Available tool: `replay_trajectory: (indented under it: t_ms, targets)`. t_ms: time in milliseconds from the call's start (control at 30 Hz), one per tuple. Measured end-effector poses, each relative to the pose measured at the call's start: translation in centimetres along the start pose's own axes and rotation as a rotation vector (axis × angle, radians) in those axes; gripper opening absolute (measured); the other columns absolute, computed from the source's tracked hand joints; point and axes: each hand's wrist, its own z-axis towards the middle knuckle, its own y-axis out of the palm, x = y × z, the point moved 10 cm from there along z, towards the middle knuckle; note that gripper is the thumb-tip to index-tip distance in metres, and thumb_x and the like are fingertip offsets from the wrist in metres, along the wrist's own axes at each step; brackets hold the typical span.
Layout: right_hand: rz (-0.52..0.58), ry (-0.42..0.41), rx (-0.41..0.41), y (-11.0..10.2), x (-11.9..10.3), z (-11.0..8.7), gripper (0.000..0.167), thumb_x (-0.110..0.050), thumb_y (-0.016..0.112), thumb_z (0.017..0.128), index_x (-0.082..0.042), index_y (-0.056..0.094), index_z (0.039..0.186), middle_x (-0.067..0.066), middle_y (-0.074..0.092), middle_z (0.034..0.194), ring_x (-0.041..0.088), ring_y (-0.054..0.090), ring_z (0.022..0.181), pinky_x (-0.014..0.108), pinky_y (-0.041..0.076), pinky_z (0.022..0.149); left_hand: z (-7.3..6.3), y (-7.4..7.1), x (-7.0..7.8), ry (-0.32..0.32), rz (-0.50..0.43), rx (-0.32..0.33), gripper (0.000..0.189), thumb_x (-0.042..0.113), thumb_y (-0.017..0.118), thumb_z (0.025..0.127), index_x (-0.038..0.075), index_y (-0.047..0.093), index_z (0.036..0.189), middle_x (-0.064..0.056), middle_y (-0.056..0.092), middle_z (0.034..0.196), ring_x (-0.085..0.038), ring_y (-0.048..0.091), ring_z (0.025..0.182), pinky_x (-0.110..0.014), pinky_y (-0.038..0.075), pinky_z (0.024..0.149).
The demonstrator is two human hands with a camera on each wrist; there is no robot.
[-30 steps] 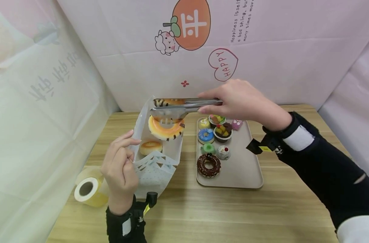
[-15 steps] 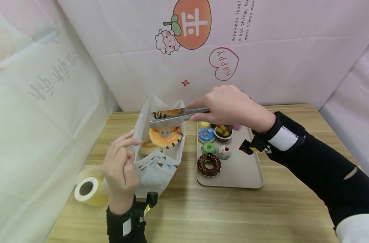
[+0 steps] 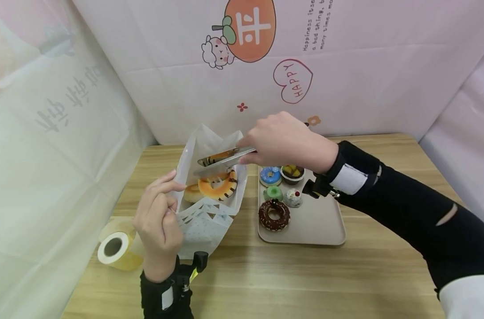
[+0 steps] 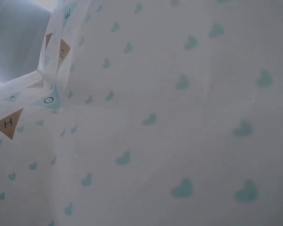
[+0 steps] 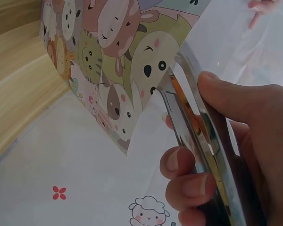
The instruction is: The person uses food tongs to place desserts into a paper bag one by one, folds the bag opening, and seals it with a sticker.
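Doughnut (image 3: 215,193) shows an orange top, paler side and dark stripes.

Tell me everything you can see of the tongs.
The tongs look like shiny metal, with two long arms; the near one broadens into a slotted-looking end. In the head view they point left and slightly down, arms apart, their ends at the mouth of the open white bag. The right hand grips them, thumb on one arm, fingers on the other. The near end overlaps the striped ring-shaped bread; whether they pinch it is unclear.
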Motion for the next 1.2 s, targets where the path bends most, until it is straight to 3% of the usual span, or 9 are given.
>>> replay_trajectory:
  t_ms: [233,367,633,867,1200]
  targets:
    - [-0.072,-0.049,0.024,0.0,-1.3,0.6,0.038,-0.057,0.062,0.088,-0.029,0.072,0.114,-0.003,0.071,0.083,0.017,0.064,0.071,0.035,0.051,0.053,0.1,0.1,0.1,0.001,-0.004,0.001,0.018,-0.005,0.028,0.072,0.001,0.03,0.054,-0.025,0.062,0.068,-0.044,0.068,0.083,-0.041,0.059,0.085]
    - [-0.076,-0.065,0.037,0.2,-1.7,0.9,0.037,-0.056,0.064,0.088,-0.026,0.074,0.108,-0.002,0.072,0.085,0.017,0.063,0.069,0.034,0.051,0.053,0.1,0.1,0.1,-0.004,-0.001,0.0,0.018,-0.005,0.027,0.072,0.001,0.03,0.055,-0.025,0.063,0.069,-0.043,0.068,0.083,-0.04,0.058,0.085]
    - [-0.101,-0.103,0.047,0.7,-2.6,1.4,0.034,-0.056,0.064,0.087,-0.026,0.074,0.098,-0.004,0.068,0.073,0.015,0.057,0.056,0.032,0.046,0.046,0.0,0.1,0.0,-0.008,0.004,-0.004,0.019,-0.004,0.028,0.072,0.001,0.03,0.055,-0.025,0.063,0.069,-0.043,0.068,0.084,-0.039,0.058,0.084]
    - [-0.112,-0.111,0.053,0.9,-3.3,1.8,0.032,-0.055,0.066,0.086,-0.025,0.074,0.093,-0.004,0.067,0.072,0.016,0.059,0.06,0.035,0.052,0.052,0.0,0.0,-0.1,-0.01,0.013,-0.004,0.019,-0.005,0.027,0.073,0.001,0.03,0.055,-0.025,0.063,0.069,-0.043,0.068,0.084,-0.04,0.059,0.085]
    - [-0.103,-0.107,0.024,1.7,-3.9,2.6,0.034,-0.055,0.066,0.086,-0.021,0.071,0.084,-0.005,0.06,0.07,0.013,0.054,0.061,0.031,0.05,0.052,0.0,0.0,-0.1,-0.013,0.006,-0.006,0.019,-0.005,0.027,0.072,0.001,0.03,0.055,-0.024,0.063,0.069,-0.043,0.068,0.084,-0.039,0.059,0.085]
